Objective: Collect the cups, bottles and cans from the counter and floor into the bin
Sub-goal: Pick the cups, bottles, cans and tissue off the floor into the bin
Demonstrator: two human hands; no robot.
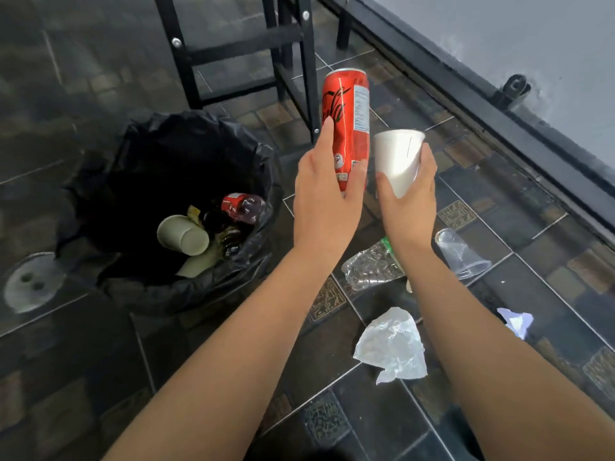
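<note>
Head view: a red can (pixel 346 128) is clamped in the left hand (pixel 327 201), a white cup (pixel 397 159) in the right hand (pixel 411 201). Left of both grips, the bin (pixel 100 201) already holds cups and a bottle. Below the grips, a crushed bottle (pixel 372 267) and a clear cup (pixel 461 252) remain on the floor, so the task is judged partway done.

You've got a red can (pixel 346 128), white cup (pixel 397 158), black-lined bin (pixel 159 294), clear cup (pixel 461 252), and dark floor tiles (pixel 382 424) with brown patterned insets.
</note>
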